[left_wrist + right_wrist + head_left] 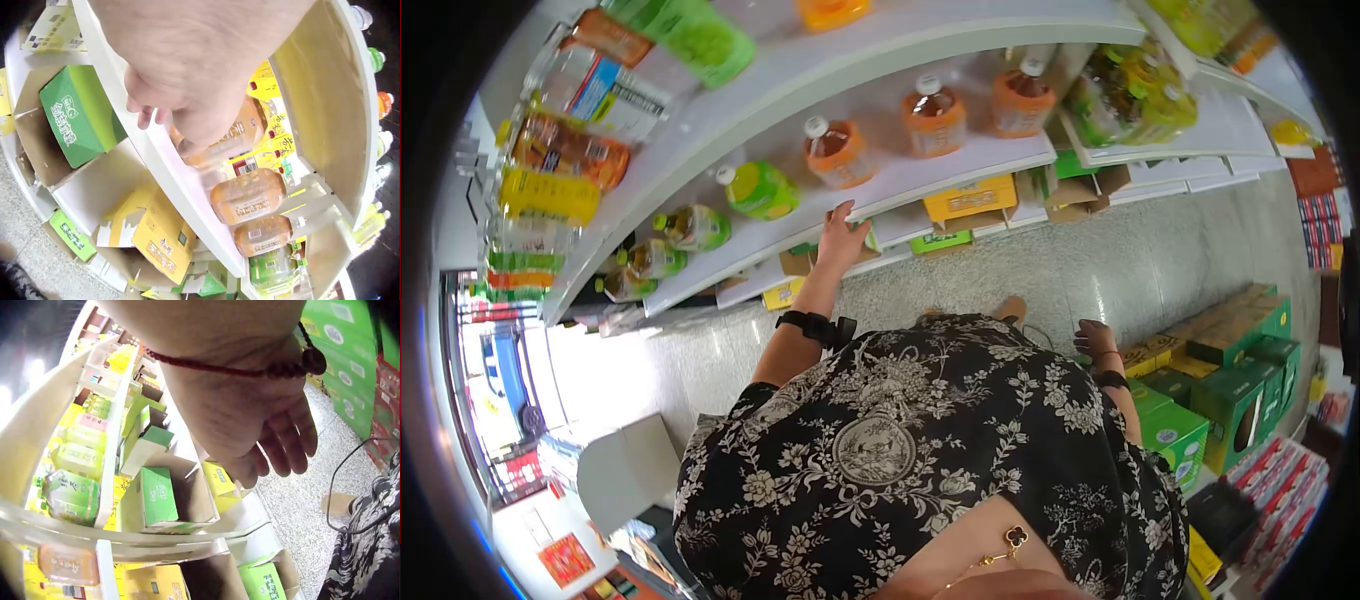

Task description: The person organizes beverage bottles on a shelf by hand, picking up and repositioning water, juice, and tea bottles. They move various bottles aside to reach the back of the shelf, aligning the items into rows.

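Note:
My left hand [842, 242] reaches to the front edge of the shelf [960, 172], fingers loosely bent and holding nothing. Just beyond it stands an orange-labelled drink bottle [837, 155] with a white cap, and a green-labelled bottle [762, 190] is to its left. In the left wrist view, the left hand [187, 75] overlaps the nearest orange bottle [234, 140], hiding part of it. Two more orange bottles stand farther along the row. Away from the shelf, my right hand [1097, 340] hangs at my side; the right wrist view shows its fingers [290, 447] loosely curled around nothing.
An upper shelf [840, 62] with bottles curves above. Below the bottle row sit opened cartons, including a yellow carton [970, 198] and a green carton [78, 115]. Stacked green boxes [1240, 400] stand on the floor to my right. A dark cable [340, 481] loops near my clothing.

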`<state>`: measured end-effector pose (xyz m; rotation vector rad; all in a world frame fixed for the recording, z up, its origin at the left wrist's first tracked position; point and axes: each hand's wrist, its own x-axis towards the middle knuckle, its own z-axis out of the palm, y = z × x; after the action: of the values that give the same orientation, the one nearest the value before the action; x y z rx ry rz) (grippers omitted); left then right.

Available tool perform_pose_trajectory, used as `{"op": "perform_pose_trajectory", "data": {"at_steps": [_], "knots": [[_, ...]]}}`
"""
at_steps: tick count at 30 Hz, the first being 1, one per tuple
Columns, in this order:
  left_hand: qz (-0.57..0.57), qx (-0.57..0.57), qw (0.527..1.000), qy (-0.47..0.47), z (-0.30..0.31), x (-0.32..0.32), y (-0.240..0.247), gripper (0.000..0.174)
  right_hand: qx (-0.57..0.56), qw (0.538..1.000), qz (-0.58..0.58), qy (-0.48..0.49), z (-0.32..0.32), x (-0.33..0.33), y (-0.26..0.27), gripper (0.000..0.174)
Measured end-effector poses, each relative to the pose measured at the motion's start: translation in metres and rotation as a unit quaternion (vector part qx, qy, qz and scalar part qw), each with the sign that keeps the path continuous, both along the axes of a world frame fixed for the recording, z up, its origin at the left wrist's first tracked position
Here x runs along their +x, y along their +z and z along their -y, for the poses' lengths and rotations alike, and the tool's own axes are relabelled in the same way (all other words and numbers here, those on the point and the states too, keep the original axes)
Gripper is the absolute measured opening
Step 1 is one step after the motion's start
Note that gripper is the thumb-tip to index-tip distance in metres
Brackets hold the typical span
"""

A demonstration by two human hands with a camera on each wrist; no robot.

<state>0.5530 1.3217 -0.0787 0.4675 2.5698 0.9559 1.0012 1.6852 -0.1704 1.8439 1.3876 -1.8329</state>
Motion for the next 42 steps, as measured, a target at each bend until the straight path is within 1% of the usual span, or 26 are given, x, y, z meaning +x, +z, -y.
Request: {"op": "perform_pose_trajectory", "data": {"at_steps": [4,7,9,10,12,13,17,18,20,22,26,28,29,30,32,33,34,35,36,37,38,39,41,42], "knots": [[-0.003,0.018,1.0,-0.017,-0.06,0.011,-0.003,0.059,0.013,1.0,-0.013,-0.024,-0.041,0.017,0.005,0.034],[-0.003,0.027,0.999,-0.016,-0.112,0.026,0.005,0.058,0.023,0.999,-0.039,-0.019,-0.092,0.03,0.011,0.032],[-0.004,0.023,1.0,-0.015,-0.147,0.039,0.012,0.058,0.059,0.997,-0.042,-0.026,-0.123,0.044,0.013,0.032],[-0.007,0.031,0.999,-0.027,-0.167,0.047,0.013,0.058,0.057,0.997,-0.043,-0.031,-0.138,0.052,0.015,0.032],[-0.012,0.04,0.998,-0.048,-0.207,0.058,0.014,0.058,0.108,0.991,-0.074,-0.034,-0.17,0.066,0.032,0.033],[-0.01,0.062,0.996,-0.063,-0.228,0.062,0.014,0.057,0.118,0.989,-0.083,-0.042,-0.183,0.074,0.041,0.034],[-0.012,0.135,0.984,-0.115,-0.307,0.094,0.046,0.052,0.16,0.982,-0.088,-0.053,-0.226,0.102,0.06,0.035],[-0.009,0.134,0.984,-0.12,-0.323,0.101,0.053,0.052,0.159,0.982,-0.085,-0.058,-0.232,0.106,0.064,0.035],[-0.019,0.165,0.972,-0.167,-0.352,0.112,0.068,0.051,0.178,0.976,-0.11,-0.07,-0.244,0.111,0.074,0.034],[-0.009,0.163,0.971,-0.176,-0.38,0.124,0.083,0.051,0.18,0.972,-0.123,-0.083,-0.253,0.114,0.083,0.033],[-0.004,0.185,0.959,-0.217,-0.431,0.134,0.093,0.051,0.216,0.963,-0.15,-0.058,-0.274,0.107,0.101,0.033],[-0.067,0.204,0.943,-0.255,-0.458,0.143,0.112,0.051,0.268,0.951,-0.153,0.018,-0.292,0.09,0.118,0.032],[-0.11,0.193,0.935,-0.276,-0.468,0.149,0.128,0.052,0.298,0.939,-0.161,0.057,-0.305,0.078,0.123,0.033],[-0.11,0.193,0.934,-0.28,-0.479,0.149,0.137,0.052,0.331,0.924,-0.169,0.093,-0.315,0.062,0.136,0.034],[-0.19,0.167,0.923,-0.289,-0.504,0.148,0.15,0.052,0.384,0.891,-0.178,0.165,-0.34,0.021,0.169,0.036],[-0.153,0.16,0.935,-0.278,-0.517,0.148,0.159,0.051,0.403,0.875,-0.179,0.202,-0.355,-0.003,0.184,0.037],[-0.153,0.164,0.934,-0.276,-0.528,0.145,0.157,0.051,0.437,0.846,-0.194,0.236,-0.369,-0.03,0.201,0.037],[-0.205,0.144,0.929,-0.271,-0.541,0.139,0.156,0.051,0.471,0.813,-0.211,0.27,-0.384,-0.059,0.217,0.037],[-0.256,0.122,0.922,-0.263,-0.553,0.135,0.156,0.052,0.504,0.779,-0.233,0.29,-0.4,-0.088,0.227,0.038],[-0.306,0.09,0.91,-0.265,-0.564,0.133,0.158,0.054,0.49,0.781,-0.235,0.309,-0.413,-0.117,0.244,0.04],[-0.309,0.092,0.911,-0.258,-0.576,0.129,0.161,0.054,0.509,0.756,-0.245,0.33,-0.43,-0.147,0.245,0.046],[-0.337,0.053,0.906,-0.25,-0.587,0.127,0.162,0.055,0.556,0.711,-0.258,0.345,-0.44,-0.171,0.251,0.049],[-0.375,-0.015,0.901,-0.22,-0.606,0.125,0.165,0.056,0.611,0.646,-0.293,0.351,-0.456,-0.213,0.25,0.054],[-0.373,-0.023,0.902,-0.217,-0.614,0.123,0.166,0.056,0.605,0.648,-0.299,0.353,-0.461,-0.227,0.252,0.054]]}}
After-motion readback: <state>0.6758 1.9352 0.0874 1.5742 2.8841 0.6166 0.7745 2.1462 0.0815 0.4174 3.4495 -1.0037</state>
